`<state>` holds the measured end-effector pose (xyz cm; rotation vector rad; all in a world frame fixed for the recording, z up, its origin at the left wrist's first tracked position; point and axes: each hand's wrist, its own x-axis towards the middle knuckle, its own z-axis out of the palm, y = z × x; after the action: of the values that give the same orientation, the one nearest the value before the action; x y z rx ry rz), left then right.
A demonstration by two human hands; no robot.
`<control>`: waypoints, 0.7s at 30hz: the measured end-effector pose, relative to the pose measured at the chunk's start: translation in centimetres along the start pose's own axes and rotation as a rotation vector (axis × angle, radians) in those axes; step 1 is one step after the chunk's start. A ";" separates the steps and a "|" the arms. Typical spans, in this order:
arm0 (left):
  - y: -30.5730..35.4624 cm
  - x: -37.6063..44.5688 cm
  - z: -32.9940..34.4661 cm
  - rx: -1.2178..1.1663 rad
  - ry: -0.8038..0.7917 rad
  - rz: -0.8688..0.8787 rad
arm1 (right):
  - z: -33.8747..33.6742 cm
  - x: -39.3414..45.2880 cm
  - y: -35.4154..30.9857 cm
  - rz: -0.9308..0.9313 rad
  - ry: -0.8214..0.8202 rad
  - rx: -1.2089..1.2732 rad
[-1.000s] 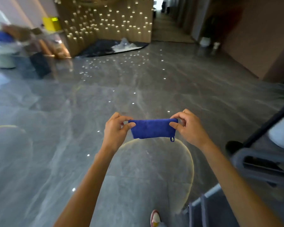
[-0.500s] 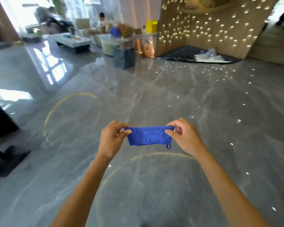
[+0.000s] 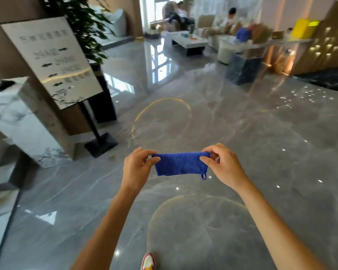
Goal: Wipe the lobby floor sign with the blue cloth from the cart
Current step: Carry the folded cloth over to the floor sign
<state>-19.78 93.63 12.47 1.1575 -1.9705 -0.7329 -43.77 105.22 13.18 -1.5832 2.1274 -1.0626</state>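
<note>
I hold a folded blue cloth (image 3: 180, 163) stretched flat between both hands, well above the floor at the middle of the view. My left hand (image 3: 138, 166) pinches its left end and my right hand (image 3: 223, 165) pinches its right end; a small loop hangs from the lower right corner. The lobby floor sign (image 3: 51, 61) is a tilted silver panel with dark lettering on a thin black post and square black base (image 3: 101, 145). It stands to the upper left, an arm's length or more beyond my left hand.
A marble block (image 3: 25, 123) stands left of the sign, a black planter with a leafy plant (image 3: 82, 22) behind it. Further back are a low white table (image 3: 189, 42), sofas with seated people and a console table (image 3: 246, 61). Glossy grey floor (image 3: 242, 133) stretches ahead.
My view has swung left: the cart has left the frame and the sign, marble block and plant have come into view. Both hands keep the same hold on the cloth.
</note>
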 end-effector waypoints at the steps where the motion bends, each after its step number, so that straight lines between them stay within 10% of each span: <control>1: -1.0 0.8 -0.8 0.013 0.023 -0.016 | 1.1 1.5 -0.6 -0.024 -0.020 0.004; 21: -17.9 18.9 -12.9 0.000 0.288 -0.232 | 20.5 27.7 -11.9 -0.177 -0.257 0.109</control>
<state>-7.05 67.58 11.89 1.4225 -1.6164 -0.6410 -32.72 70.44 12.75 -1.7748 1.7608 -0.9494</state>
